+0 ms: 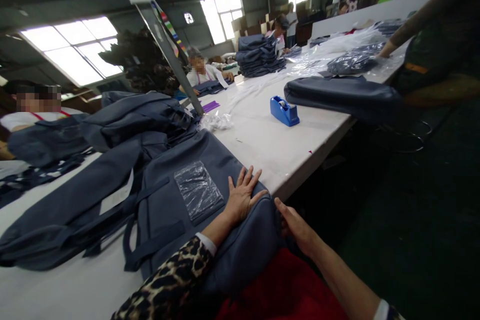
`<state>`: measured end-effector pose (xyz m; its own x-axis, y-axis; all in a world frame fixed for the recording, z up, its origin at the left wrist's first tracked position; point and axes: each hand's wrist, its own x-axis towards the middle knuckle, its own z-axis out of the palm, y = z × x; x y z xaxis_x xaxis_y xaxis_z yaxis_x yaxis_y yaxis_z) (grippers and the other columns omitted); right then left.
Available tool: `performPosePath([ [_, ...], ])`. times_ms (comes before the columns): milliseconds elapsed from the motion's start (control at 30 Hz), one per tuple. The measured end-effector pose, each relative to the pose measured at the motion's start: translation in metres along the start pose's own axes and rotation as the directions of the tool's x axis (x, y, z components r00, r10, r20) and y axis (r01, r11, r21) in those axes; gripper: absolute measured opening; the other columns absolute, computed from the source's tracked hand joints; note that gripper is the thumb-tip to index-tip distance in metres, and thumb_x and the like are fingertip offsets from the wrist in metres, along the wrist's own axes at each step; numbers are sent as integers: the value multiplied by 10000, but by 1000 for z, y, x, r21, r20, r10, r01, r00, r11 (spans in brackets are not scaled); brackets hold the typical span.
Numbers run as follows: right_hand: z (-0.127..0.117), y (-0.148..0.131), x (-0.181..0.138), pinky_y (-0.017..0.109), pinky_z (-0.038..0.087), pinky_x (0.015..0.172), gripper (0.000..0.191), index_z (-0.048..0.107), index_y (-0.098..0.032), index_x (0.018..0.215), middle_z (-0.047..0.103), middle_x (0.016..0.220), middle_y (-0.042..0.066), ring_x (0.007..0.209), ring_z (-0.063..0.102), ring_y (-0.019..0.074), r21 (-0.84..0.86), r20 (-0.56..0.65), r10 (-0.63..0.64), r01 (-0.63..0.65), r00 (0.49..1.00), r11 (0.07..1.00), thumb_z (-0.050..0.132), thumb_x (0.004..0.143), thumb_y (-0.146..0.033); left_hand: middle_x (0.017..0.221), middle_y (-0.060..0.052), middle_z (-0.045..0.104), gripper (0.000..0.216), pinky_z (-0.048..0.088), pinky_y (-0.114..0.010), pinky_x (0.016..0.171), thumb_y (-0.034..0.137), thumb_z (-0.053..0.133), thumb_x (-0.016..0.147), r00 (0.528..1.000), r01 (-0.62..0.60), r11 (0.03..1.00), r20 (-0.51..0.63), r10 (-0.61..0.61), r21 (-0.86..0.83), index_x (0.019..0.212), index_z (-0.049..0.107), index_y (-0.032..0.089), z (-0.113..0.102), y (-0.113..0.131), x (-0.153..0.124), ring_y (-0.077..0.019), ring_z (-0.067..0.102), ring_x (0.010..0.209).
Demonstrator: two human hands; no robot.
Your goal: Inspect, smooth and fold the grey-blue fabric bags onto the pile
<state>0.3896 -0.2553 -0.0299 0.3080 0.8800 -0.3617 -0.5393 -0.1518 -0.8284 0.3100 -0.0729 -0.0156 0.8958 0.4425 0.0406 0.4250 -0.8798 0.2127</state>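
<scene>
A dark blue fabric bag (180, 210) with a clear plastic pocket (198, 190) lies at the near edge of the long white table (273, 145). My left hand (243, 194) rests flat on the bag's right end, fingers spread and open. At the bag's corner, where it hangs over the table edge, my right hand (296, 227) touches the side of the fabric with its fingers partly hidden behind it. A leopard-print sleeve covers my left arm.
More dark blue bags (112, 160) are piled to the left. A blue tape dispenser (284, 110), a folded bag (341, 95), crumpled plastic (217, 121) and a stack of bags (258, 55) lie farther along. Several other people sit or stand around the table.
</scene>
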Motion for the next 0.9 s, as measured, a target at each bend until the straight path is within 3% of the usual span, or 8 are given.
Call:
performPosePath([
  [167, 4, -13, 0, 179, 401, 459, 738, 679, -143, 1053, 654, 750, 42, 607, 584, 126, -121, 4, 46, -46, 999, 992, 521, 768, -806, 1632, -11, 125, 678, 92, -720, 1127, 603, 419, 946, 999, -13, 995, -42, 17, 102, 1539, 207, 353, 1, 5, -3, -318, 81, 1502],
  [367, 13, -14, 6, 183, 405, 506, 553, 698, -160, 1032, 657, 755, 21, 657, 584, 126, -34, -75, 55, -58, 996, 998, 683, 763, -643, 1630, -22, 137, 678, 89, -723, 1125, 605, 433, 938, 996, -31, 994, -78, 39, 103, 1531, 256, 329, 3, 10, -5, -336, 94, 1496],
  [633, 9, 16, 12, 229, 435, 605, 451, 682, -122, 877, 663, 740, 12, 645, 559, 119, 111, -141, -90, 106, 986, 988, 823, 652, -487, 1620, -37, 197, 747, 35, -703, 1137, 652, 494, 892, 997, -57, 997, -46, 54, -52, 1527, 252, 340, -2, 6, -5, -327, 109, 1496],
  [900, 19, 29, -13, 251, 466, 598, 513, 694, -136, 1067, 726, 850, 47, 695, 634, 171, 269, -247, -160, 226, 956, 936, 806, 695, -471, 1623, -56, 181, 803, -28, -701, 1129, 705, 494, 861, 977, -203, 969, 32, 209, -143, 1530, 253, 331, -7, 17, 1, -348, 71, 1497],
])
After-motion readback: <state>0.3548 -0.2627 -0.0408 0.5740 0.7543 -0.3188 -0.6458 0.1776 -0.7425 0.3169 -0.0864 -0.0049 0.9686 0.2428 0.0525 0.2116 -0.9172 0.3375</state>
